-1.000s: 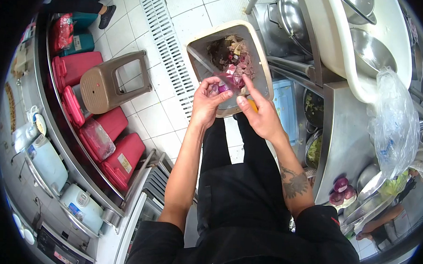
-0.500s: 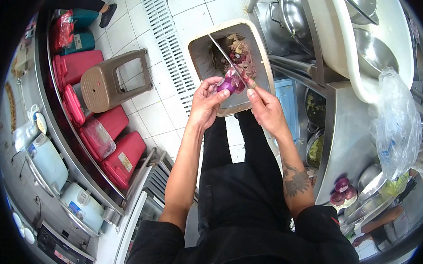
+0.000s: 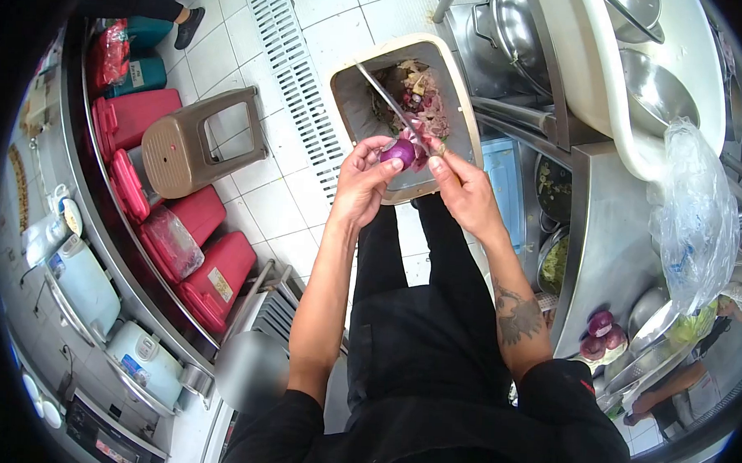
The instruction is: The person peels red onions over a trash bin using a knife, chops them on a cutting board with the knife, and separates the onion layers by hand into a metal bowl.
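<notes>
Above the bin, my left hand (image 3: 363,180) is closed around a red onion (image 3: 399,154), thumb along its near side. My right hand (image 3: 462,190) grips a knife (image 3: 382,91), whose blade points up and left across the bin's opening; the fingers hide its handle. Loose purple onion skin (image 3: 418,148) hangs between the onion and the knife. Underneath stands the waste bin (image 3: 341,77) with a pale rim, holding peelings and scraps (image 3: 422,97).
A brown plastic stool (image 3: 171,155) and red lidded containers (image 3: 220,274) are at the left. To the right, a steel counter (image 3: 597,266) bears several red onions (image 3: 600,324) and a plastic bag (image 3: 694,221). Another person's foot (image 3: 189,27) shows at upper left.
The knife blade has shifted slightly left and the right hand has moved a little toward the onion. More loose skin shows beside the onion. A blurred grey round patch has appeared at lower left.
</notes>
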{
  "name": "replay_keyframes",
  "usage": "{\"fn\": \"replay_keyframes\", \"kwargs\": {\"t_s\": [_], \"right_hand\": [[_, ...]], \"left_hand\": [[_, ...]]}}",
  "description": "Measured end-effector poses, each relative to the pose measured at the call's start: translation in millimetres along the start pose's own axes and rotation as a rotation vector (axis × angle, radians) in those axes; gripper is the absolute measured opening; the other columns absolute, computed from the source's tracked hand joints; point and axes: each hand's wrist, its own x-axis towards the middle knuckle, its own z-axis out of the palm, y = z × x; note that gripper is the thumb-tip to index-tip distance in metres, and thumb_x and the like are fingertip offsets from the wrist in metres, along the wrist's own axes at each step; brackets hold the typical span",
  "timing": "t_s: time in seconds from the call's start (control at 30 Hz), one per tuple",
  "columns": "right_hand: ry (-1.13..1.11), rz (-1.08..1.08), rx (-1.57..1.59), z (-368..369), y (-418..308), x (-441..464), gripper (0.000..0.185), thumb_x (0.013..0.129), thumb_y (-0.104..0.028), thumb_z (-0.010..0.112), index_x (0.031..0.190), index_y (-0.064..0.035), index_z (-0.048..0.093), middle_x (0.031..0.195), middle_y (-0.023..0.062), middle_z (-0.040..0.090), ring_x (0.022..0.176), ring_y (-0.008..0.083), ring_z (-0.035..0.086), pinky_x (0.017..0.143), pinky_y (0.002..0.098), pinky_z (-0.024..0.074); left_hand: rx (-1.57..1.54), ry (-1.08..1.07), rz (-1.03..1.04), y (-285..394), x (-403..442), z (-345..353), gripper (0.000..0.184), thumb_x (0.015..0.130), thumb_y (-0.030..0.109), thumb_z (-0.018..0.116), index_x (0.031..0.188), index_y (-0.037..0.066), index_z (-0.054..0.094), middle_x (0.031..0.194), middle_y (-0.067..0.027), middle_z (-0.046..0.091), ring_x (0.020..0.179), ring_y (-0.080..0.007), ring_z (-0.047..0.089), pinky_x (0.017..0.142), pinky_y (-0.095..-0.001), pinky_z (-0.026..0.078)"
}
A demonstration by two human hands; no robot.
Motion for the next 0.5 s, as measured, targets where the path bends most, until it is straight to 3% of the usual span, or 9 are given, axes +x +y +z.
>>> {"fn": "replay_keyframes", "kwargs": {"t_s": [0.1,0.2,0.3,0.43,0.5], "right_hand": [[0.003,0.128,0.079,-1.2,3.3,3.2,0.045,0.102,-0.031,0.055,0.138,-0.0029,0.055,0.114,0.0157,0.07,0.108,0.0163,0.064,0.094,0.0284,0.047],[0.041,0.117,0.136,0.2,3.5,2.2,0.051,0.102,-0.031,0.055,0.143,-0.002,0.048,0.118,0.0163,0.069,0.11,0.0129,0.06,0.095,0.0271,0.0456],[0.047,0.334,0.161,4.3,-2.7,-7.5,0.059,0.101,-0.033,0.055,0.148,-0.0013,0.04,0.126,0.021,0.064,0.117,0.0169,0.059,0.099,0.0285,0.0431],[0.028,0.066,0.085,13.4,4.3,-13.3,0.066,0.1,-0.038,0.055,0.148,0.0027,0.036,0.139,0.0294,0.052,0.132,0.0316,0.051,0.108,0.0358,0.038],[-0.01,0.067,0.048,14.8,1.3,-13.3,0.066,0.1,-0.039,0.054,0.148,0.0032,0.037,0.139,0.0291,0.052,0.134,0.0328,0.049,0.109,0.0358,0.037]], "left_hand": [[-0.092,-0.007,-0.029,0.0,0.2,1.7,0.036,0.088,0.001,0.071,0.12,0.002,0.054,0.113,-0.0094,0.064,0.102,-0.0161,0.063,0.092,-0.0323,0.053],[-0.154,0.02,-0.038,-5.5,3.0,-0.6,0.035,0.09,0.006,0.071,0.12,0.002,0.054,0.113,-0.0089,0.064,0.105,-0.0164,0.061,0.093,-0.0333,0.051],[-0.147,0.076,-0.027,-15.4,6.8,-3.6,0.034,0.091,0.009,0.07,0.121,0.002,0.053,0.113,-0.0084,0.064,0.104,-0.0163,0.061,0.093,-0.0329,0.051],[-0.159,0.113,-0.015,-16.9,6.3,1.8,0.034,0.092,0.008,0.07,0.121,0.001,0.053,0.114,-0.0085,0.064,0.103,-0.016,0.061,0.093,-0.0323,0.05],[-0.159,0.107,-0.023,-13.9,4.4,4.3,0.034,0.092,0.007,0.07,0.121,0.001,0.054,0.114,-0.0084,0.064,0.103,-0.0158,0.061,0.092,-0.032,0.05]]}}
